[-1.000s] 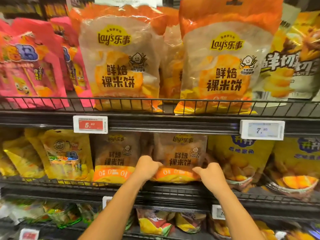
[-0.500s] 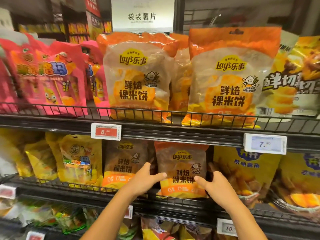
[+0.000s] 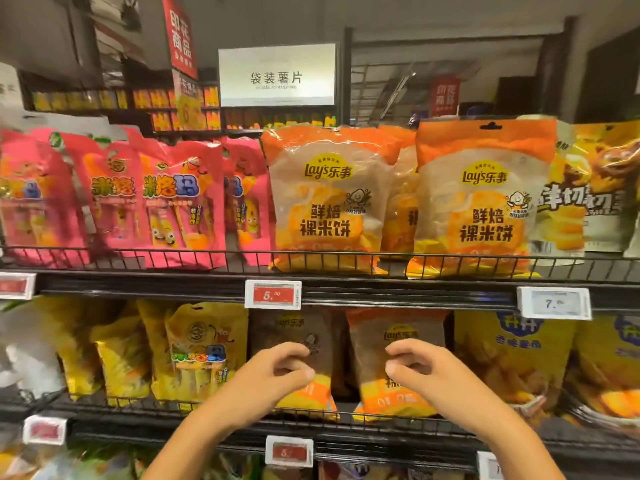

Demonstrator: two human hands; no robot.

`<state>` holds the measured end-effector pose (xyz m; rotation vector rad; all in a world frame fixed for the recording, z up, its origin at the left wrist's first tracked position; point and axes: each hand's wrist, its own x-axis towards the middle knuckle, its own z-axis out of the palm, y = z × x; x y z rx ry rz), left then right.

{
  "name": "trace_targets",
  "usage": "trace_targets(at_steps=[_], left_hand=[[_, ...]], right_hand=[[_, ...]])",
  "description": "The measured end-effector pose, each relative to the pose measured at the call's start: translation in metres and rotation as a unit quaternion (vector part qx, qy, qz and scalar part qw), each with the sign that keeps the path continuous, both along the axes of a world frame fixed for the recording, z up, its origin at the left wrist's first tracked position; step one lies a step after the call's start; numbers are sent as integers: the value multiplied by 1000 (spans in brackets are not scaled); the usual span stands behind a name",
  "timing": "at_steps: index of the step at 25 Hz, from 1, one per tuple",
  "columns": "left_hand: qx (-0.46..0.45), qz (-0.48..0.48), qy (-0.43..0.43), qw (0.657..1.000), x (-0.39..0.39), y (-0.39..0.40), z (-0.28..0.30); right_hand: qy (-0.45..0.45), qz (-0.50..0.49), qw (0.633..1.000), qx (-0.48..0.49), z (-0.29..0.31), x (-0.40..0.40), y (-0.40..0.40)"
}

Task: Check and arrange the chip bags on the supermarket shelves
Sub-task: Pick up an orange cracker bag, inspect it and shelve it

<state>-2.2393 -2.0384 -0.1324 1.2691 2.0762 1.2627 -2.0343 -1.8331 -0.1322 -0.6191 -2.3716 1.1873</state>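
Left hand (image 3: 266, 379): reaching toward the middle shelf (image 3: 346, 433), fingers loosely curled with thumb apart, holding nothing; it is sitting in front of the dim Lay's bag (image 3: 298, 341), and contact with it cannot be told.
Right hand (image 3: 436, 379): reaching beside the left, fingers loosely curled, gripping nothing; it is overlapping the lower part of the orange-topped Lay's bag (image 3: 398, 334), contact unclear.
Orange-topped Lay's bag: standing upright on the middle shelf, close behind its front wire rail, just right of the dim bag.
Dim Lay's bag: standing further back in shadow, under the red price tag (image 3: 273, 294).
Top shelf (image 3: 346, 289): two large Lay's rice-cracker bags (image 3: 327, 202) (image 3: 485, 199) are standing at its front edge, pink bags (image 3: 166, 202) lining the left stretch.
Middle shelf neighbours: yellow bags (image 3: 204, 351) are sitting to the left, deeper yellow bags (image 3: 512, 358) to the right.
Sign (image 3: 277, 76): hanging above the top shelf.
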Motion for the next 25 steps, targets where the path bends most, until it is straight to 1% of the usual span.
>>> trace_targets(at_steps=[3, 6, 8, 10, 12, 15, 18, 22, 25], left_hand=[[6, 16, 2, 1000, -16, -31, 3], [37, 38, -16, 998, -40, -59, 6], [42, 65, -31, 997, -61, -73, 4], [25, 74, -53, 995, -82, -82, -3], [-6, 69, -70, 995, -100, -87, -17], [-40, 75, -102, 991, -112, -75, -43], [-67, 55, -148, 985, -106, -43, -63], [-41, 95, -154, 983, -103, -12, -88], [-68, 121, -156, 978, -103, 3, -89]], right_hand=[[0, 15, 1000, 1, 0, -19, -30], [17, 21, 1000, -15, 4, -44, -53], [19, 26, 999, -28, 2, -61, -61], [9, 14, 999, -37, -8, -78, -62], [-8, -24, 999, -48, -24, -100, -58], [-65, -100, 990, -69, -53, -129, -46], [-143, -170, 973, -69, -70, -149, -32], [-167, -170, 967, -92, -80, -163, -28], [-153, -141, 973, -103, -85, -167, -28]])
